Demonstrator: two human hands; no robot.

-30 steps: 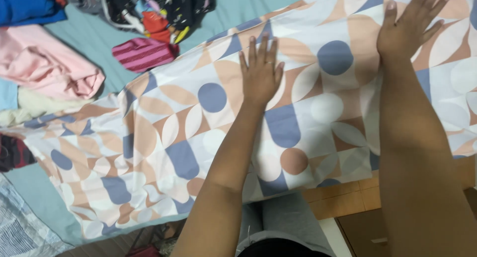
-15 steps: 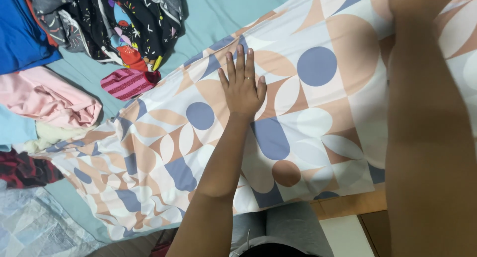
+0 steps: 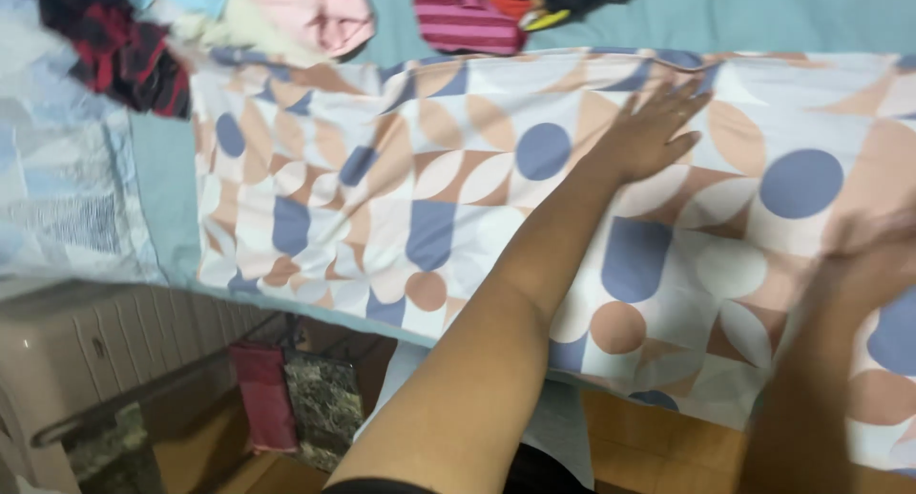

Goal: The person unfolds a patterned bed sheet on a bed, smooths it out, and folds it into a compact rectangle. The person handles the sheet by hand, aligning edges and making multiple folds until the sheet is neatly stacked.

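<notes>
- Spread flat across the teal bed (image 3: 821,17), a patterned sheet (image 3: 458,198) of blue, tan and white circles and petals, long axis running left to right, near edge hanging over the bed's side toward the person
- Pressed palm-down on the sheet near its far edge, left hand (image 3: 654,131), fingers apart and straight, nothing clamped in its grip, forearm reaching diagonally up from the lower middle
- Blurred at the right edge, right hand (image 3: 873,251), low over or on the sheet nearer the person; cannot tell whether its grip is apart or together
- Lying mostly to the left of both hands, the sheet's free length; left hand the nearer to that stretch and to the far edge
- Beyond the far edge, well apart from both hands, a pink garment (image 3: 315,12), a striped magenta cloth (image 3: 468,21) and a red-and-black plaid piece (image 3: 119,45)
</notes>
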